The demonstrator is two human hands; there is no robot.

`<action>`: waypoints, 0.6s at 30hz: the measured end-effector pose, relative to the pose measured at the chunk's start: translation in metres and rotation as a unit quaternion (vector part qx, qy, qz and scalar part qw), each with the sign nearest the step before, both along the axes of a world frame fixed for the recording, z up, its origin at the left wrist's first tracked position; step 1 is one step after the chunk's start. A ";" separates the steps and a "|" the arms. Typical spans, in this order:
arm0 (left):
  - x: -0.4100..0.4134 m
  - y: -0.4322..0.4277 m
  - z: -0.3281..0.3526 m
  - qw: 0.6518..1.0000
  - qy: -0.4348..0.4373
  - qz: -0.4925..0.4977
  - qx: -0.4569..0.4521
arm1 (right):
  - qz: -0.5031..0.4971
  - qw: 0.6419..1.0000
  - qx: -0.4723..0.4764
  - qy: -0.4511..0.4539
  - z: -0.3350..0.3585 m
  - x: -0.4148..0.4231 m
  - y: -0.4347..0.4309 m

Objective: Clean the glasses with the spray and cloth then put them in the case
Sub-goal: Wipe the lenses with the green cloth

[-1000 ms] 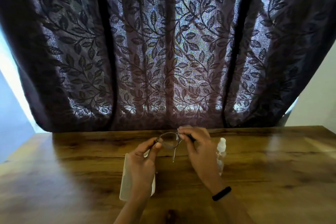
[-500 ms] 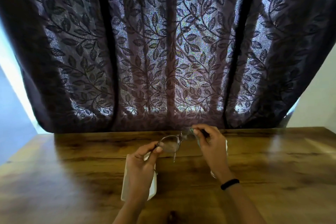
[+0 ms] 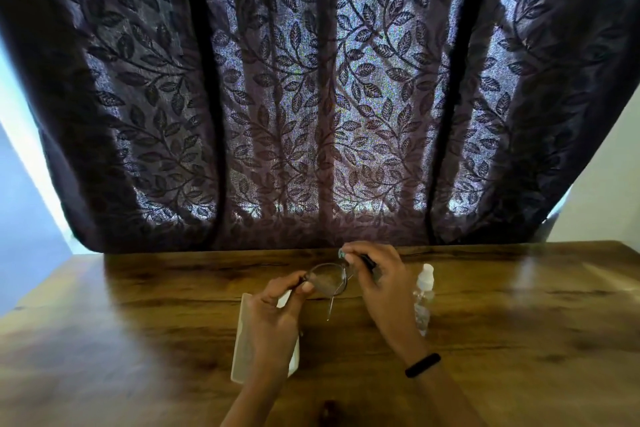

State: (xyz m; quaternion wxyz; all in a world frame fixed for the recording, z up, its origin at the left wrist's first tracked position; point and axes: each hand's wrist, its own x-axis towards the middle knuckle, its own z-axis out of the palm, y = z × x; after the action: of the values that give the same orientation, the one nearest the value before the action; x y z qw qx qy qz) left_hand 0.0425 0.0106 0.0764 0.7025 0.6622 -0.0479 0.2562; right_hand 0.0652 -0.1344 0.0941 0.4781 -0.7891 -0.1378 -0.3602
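Glasses [image 3: 327, 282]: thin dark-rimmed pair, held in the air above the bench between both hands; one lens faces the camera, one temple arm hangs down loose toward the wood.
Left hand [image 3: 273, 319]: thumb and forefinger pinch the left end of the frame; fingers narrow, closed on the glasses.
Right hand [image 3: 379, 282]: fingers closed on the right side of the frame, a scrap of pale bluish cloth [image 3: 342, 254] showing at the fingertips; a black band [image 3: 422, 365] sits on the wrist.
Spray bottle [image 3: 424, 298]: clear, white-capped, upright on the bench just right of the right hand, partly hidden by it.
Case [image 3: 244, 340]: pale, flat, lying on the bench under the left hand, mostly covered by it.
Bench [image 3: 138, 340]: wood-grain top.
Curtain [image 3: 311, 97]: dark, leaf-patterned, backlit, hanging behind the bench.
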 end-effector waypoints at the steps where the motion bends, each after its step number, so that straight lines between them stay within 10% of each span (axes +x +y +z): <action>1: -0.001 0.000 0.000 1.000 0.000 -0.002 -0.001 | -0.007 1.000 0.004 0.009 0.000 0.002 -0.002; 10: 0.003 0.004 -0.006 1.000 0.011 -0.002 0.021 | -0.031 0.990 0.115 0.080 -0.003 0.008 -0.017; 18: 0.004 0.003 -0.002 1.000 0.001 -0.005 0.005 | -0.032 0.999 0.006 -0.017 -0.002 -0.014 0.007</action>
State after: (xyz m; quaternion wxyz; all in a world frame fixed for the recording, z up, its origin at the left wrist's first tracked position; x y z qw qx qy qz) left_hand 0.0464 0.0137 0.0745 0.7006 0.6657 -0.0514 0.2519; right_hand 0.0512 -0.1277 0.0921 0.4687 -0.7841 -0.1182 -0.3893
